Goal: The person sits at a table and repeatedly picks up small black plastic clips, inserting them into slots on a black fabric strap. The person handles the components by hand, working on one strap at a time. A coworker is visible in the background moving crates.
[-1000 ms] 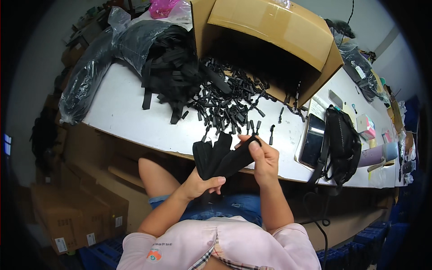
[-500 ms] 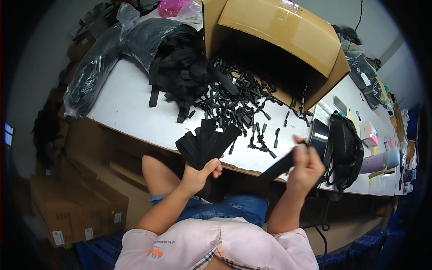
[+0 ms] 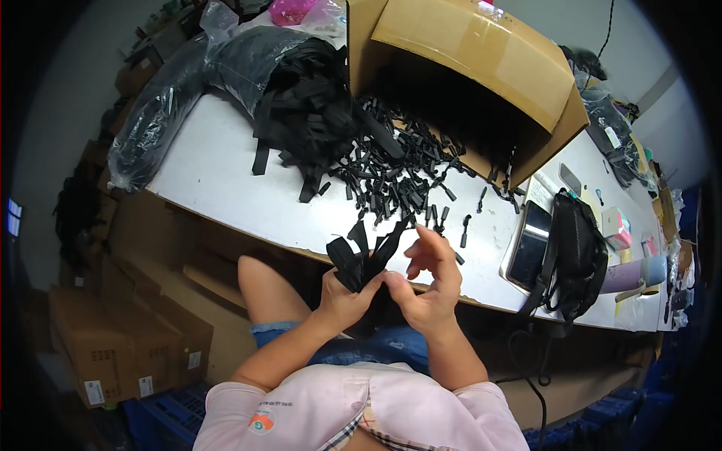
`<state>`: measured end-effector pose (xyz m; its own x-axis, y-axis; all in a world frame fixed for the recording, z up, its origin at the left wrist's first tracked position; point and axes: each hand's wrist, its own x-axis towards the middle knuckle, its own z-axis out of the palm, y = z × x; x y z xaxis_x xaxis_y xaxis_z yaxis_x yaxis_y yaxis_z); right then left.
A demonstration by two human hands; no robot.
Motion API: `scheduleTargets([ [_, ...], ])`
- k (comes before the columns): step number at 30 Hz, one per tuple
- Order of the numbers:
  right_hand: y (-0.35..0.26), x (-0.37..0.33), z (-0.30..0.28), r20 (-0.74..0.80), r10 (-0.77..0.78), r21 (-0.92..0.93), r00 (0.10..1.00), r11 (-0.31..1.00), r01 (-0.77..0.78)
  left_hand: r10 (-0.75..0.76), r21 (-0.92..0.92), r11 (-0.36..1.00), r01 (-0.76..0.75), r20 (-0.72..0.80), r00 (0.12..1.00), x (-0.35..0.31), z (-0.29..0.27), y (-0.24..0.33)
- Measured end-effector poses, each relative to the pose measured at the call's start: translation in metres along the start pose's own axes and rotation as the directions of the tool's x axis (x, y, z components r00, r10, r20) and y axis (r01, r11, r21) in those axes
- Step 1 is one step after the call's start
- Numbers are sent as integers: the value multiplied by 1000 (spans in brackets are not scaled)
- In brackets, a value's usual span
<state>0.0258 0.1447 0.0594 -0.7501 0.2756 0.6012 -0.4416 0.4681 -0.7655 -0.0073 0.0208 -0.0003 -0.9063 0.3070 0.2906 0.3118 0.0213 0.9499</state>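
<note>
My left hand (image 3: pixel 347 302) is closed around a bunch of flat black fabric strips (image 3: pixel 344 264), whose ends fan upward over the table's front edge. Just to its right is my right hand (image 3: pixel 435 292), fingers curved and apart, nothing visible in it. Its thumb is close to the strips at my left fingertips. Beyond both hands lies a loose heap of small black pieces (image 3: pixel 402 180) with thick moulded ends, like zipper pulls. A tangled mass of more black strips (image 3: pixel 304 113) spills from a clear plastic bag (image 3: pixel 162 113).
An open cardboard box (image 3: pixel 481 49) lies on its side at the back of the white table (image 3: pixel 226 199). Rightward are a tablet (image 3: pixel 530 244), a black bag (image 3: pixel 575 255), a phone (image 3: pixel 569 178) and a purple bottle (image 3: pixel 635 272). Cartons (image 3: pixel 124 346) stand on the left.
My right hand has moved left from the table's right side, no longer showing the black strip it held, and its fingers have spread. My left hand's bunch has turned and shifted slightly right.
</note>
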Motion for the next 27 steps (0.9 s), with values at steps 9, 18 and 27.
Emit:
scheduleTargets([
  [9,11,-6,4,100,254,190,962,944,-269,131,101,987,-123,-75,989,-1,-1,-8],
  [18,12,-2,4,57,123,-135,991,984,-114,166,45,985,-169,61,984,-2,-9,-4],
  [27,2,-14,11,38,-199,-234,979,951,203,-527,-639,515,571,289,799,1,-5,20],
])
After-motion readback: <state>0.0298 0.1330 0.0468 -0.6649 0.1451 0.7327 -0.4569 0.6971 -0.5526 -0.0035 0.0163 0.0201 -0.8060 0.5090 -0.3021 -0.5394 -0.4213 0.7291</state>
